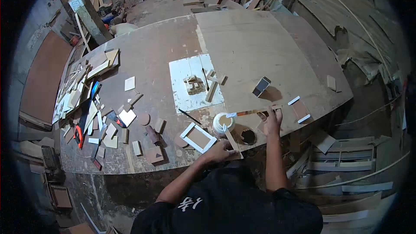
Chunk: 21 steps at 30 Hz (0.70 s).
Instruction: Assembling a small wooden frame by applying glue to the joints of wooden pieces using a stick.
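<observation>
My right hand (272, 120) is closed on a long flat wooden stick (251, 112). The stick's white-coated end lies over the rim of a round white tub (218, 125) with pale contents. My left hand (220, 151), at the table's near edge, is closed on a short wooden strip (233, 140). White paste shows near that strip's far end, beside the tub. A small white-edged rectangular frame (198, 137) lies left of the tub. A dark round lid or cup (248, 137) stands to the right, between my forearms.
Beyond the tub, a white board (180, 76) bears a small stacked wooden piece (193, 85) and loose blocks. A dark-topped box (261, 86) stands right of it. Wood scraps (71, 97) and a red-handled saw (79, 135) crowd the left side. A brown panel (300, 110) lies at right.
</observation>
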### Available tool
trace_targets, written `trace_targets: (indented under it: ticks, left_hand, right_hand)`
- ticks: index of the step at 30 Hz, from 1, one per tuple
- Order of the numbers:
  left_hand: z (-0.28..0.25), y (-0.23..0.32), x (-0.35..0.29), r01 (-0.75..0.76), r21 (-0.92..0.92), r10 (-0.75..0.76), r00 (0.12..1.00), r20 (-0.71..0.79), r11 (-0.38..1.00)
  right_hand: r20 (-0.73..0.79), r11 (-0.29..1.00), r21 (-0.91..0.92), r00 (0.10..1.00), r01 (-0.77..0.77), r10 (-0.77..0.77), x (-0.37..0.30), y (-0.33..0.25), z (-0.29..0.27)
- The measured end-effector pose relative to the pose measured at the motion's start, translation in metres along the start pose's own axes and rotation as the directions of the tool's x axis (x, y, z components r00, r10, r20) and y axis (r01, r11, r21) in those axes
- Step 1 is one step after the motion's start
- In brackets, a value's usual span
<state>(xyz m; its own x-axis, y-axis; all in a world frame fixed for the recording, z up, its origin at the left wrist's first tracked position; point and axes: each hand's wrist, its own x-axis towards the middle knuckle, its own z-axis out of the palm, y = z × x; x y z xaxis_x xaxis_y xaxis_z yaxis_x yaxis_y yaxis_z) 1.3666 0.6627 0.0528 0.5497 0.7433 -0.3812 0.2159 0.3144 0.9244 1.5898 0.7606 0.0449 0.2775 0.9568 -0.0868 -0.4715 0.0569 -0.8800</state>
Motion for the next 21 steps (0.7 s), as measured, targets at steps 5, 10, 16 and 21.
trace_targets:
  ticks: [5, 10, 16, 21]
  left_hand:
    - [-0.001, 0.0, 0.0, 0.021, 0.071, -0.021, 1.0, -0.011, 0.997]
    - [-0.002, 0.003, -0.002, -0.037, 0.074, 0.038, 0.999, -0.005, 0.997]
    - [-0.004, 0.004, -0.006, -0.026, 0.083, 0.029, 0.999, -0.031, 0.996]
    - [-0.005, 0.004, -0.007, 0.054, 0.002, -0.054, 0.998, 0.032, 0.999]
  right_hand:
    - [0.172, 0.996, -0.04, 0.982, -0.078, 0.083, -0.002, 0.002, -0.001]
    - [0.056, 0.998, -0.056, 0.998, -0.021, 0.024, 0.001, 0.01, 0.004]
    - [0.128, 0.996, -0.026, 0.987, -0.091, 0.093, -0.003, 0.008, 0.001]
    - [0.131, 0.997, -0.04, 0.989, -0.066, 0.071, -0.003, 0.016, 0.004]
